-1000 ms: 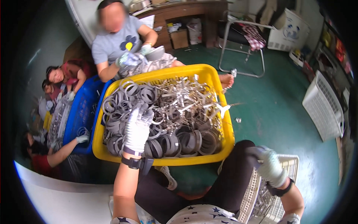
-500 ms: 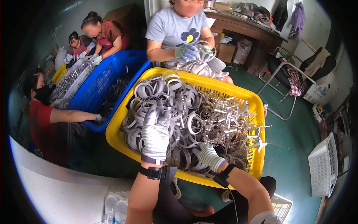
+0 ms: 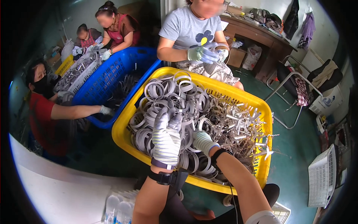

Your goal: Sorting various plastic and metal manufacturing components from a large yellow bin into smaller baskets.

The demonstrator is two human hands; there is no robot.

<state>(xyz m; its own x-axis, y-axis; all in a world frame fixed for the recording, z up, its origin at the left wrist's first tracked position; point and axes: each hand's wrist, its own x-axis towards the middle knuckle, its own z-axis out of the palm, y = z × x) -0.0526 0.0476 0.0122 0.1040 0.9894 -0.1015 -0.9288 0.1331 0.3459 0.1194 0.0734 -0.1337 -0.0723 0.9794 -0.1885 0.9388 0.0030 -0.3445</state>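
In front of me stands a yellow plastic basket [image 3: 123,137] heaped with flat grey metal rings [image 3: 154,89] on its left and middle. My left hand [image 3: 166,140], in a striped glove with grey-coated fingers, lies over the rings. Its fingers stretch forward and the thumb stands apart; I make out nothing held in it. My right hand [image 3: 204,142], gloved alike, reaches into the middle of the heap beside a pale ring [image 3: 205,123]. Its fingertips are lost among the rings, so its grip does not show. Both wrists wear black straps.
Thin twisted metal scraps [image 3: 242,125] fill the basket's right side, some poking past its rim. A blue basket [image 3: 95,89] adjoins at left, a co-worker's arm inside. Opposite, a person's gloved hands [image 3: 205,54] handle rings. A chair [image 3: 298,84] and white crate [image 3: 323,175] stand right.
My right hand has moved forward and slightly left, deeper among the rings. My left hand keeps its pose over the heap. The whole view has shifted slightly.
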